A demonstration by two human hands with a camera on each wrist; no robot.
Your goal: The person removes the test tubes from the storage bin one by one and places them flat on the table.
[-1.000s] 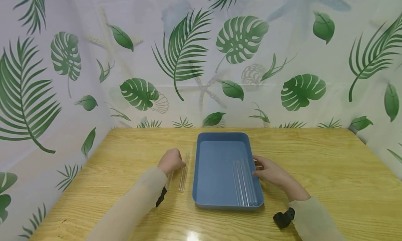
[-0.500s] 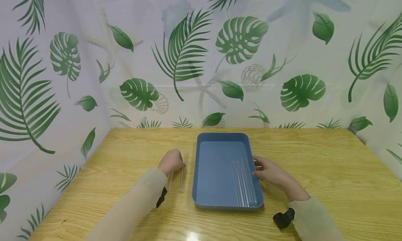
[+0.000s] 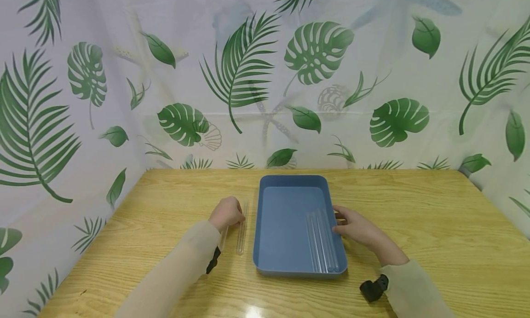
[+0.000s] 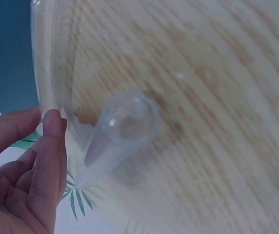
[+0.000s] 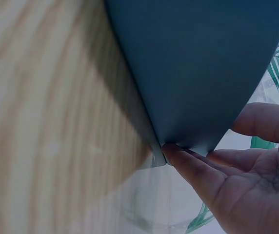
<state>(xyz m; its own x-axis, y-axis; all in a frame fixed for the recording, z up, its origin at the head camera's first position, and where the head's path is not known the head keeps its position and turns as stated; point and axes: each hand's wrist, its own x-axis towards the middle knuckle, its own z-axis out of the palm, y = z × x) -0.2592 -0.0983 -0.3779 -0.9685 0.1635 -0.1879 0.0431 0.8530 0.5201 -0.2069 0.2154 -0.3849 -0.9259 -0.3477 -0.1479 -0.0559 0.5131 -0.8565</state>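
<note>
In the head view my left hand (image 3: 227,213) pinches a clear test tube (image 3: 241,242) between thumb and fingers, just left of the blue tray (image 3: 257,244). The left wrist view shows the fingertips (image 4: 54,119) right at that tube's side. A second clear tube (image 4: 129,119) lies beside it on the table, partly hidden by my wrist in the head view. My right hand (image 3: 354,223) holds the tray's right wall, its thumb over the rim and its fingers (image 5: 193,165) against the outside near the base. Several clear tubes (image 3: 320,244) lie side by side in the tray's right half.
The wood-grain table (image 3: 434,226) carries the tray near its middle. Behind and to the left hangs a white cloth (image 3: 265,92) printed with green leaves. A black wrist camera (image 3: 374,288) sits on my right forearm.
The pinched tube's near end has shifted very slightly toward me and to the right. Both hands and the tray stay practically where they were.
</note>
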